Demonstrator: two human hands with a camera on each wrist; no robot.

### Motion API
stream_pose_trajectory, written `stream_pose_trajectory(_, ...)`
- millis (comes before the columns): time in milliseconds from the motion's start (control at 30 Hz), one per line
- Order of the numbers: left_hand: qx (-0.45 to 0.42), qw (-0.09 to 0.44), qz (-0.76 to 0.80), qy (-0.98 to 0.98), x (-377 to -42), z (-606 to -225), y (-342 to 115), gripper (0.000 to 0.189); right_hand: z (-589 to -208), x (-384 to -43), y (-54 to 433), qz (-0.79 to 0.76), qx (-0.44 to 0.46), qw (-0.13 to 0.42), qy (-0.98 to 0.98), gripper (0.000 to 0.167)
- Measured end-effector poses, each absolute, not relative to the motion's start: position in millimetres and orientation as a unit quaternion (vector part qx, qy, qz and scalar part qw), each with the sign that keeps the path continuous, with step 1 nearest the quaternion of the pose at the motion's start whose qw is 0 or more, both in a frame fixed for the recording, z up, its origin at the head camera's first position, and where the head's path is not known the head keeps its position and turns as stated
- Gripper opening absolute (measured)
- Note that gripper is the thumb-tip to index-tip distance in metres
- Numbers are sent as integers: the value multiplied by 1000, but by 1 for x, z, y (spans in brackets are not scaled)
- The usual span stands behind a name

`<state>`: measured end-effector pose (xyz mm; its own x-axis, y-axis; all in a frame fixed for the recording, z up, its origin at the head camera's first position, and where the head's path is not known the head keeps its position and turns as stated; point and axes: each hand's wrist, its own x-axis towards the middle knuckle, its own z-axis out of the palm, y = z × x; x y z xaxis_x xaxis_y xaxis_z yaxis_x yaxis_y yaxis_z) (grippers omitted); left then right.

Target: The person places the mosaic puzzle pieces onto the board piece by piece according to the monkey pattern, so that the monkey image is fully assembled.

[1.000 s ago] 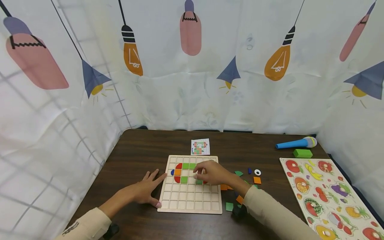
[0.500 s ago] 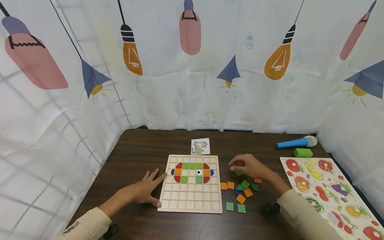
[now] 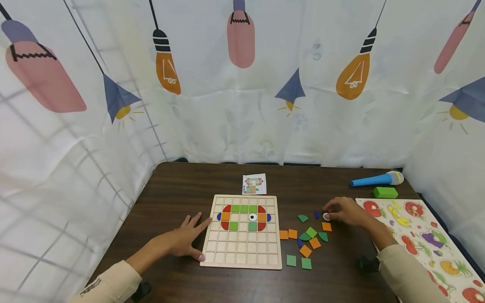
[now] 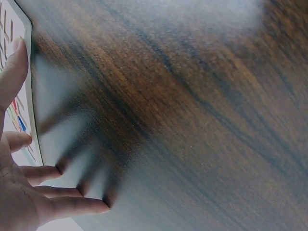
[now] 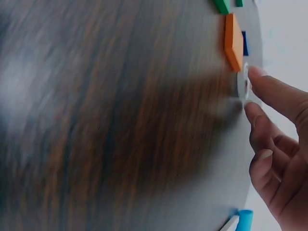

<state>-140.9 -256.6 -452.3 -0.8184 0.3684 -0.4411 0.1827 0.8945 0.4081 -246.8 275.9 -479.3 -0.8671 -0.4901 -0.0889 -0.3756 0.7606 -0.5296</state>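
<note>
A wooden grid board (image 3: 240,247) holds coloured tiles in a face-like pattern, with one round white eye piece (image 3: 252,217) in the right half. My left hand (image 3: 185,237) lies with fingers spread at the board's left side; thumb and index finger touch its edge, also seen in the left wrist view. Off to the board's right, my right hand (image 3: 346,211) pinches a second white eye piece (image 3: 326,216) between thumb and index finger, low at the table. The right wrist view has this white disc (image 5: 244,82) between the fingertips, beside an orange square tile (image 5: 233,43).
Loose green, orange and blue tiles (image 3: 305,251) lie between board and right hand. A small pattern card (image 3: 254,184) sits behind the board. At the right are a fruit puzzle board (image 3: 435,235), a green block (image 3: 385,192) and a blue toy microphone (image 3: 373,180).
My right hand has left an eye piece on the board, moved right across the loose tiles, and taken hold of the other eye piece. The left hand has stayed still.
</note>
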Motion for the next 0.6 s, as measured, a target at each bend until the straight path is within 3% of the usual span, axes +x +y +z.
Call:
stream_pose_trajectory(333, 143, 259, 170, 940, -142, -454, -256, 112, -479, -245, 287, -292, -254, 146, 911, 22)
stream_pose_trajectory(600, 141, 263, 165, 940, -143, -455, -256, 111, -485, -244, 282, -291, -250, 126, 915, 15)
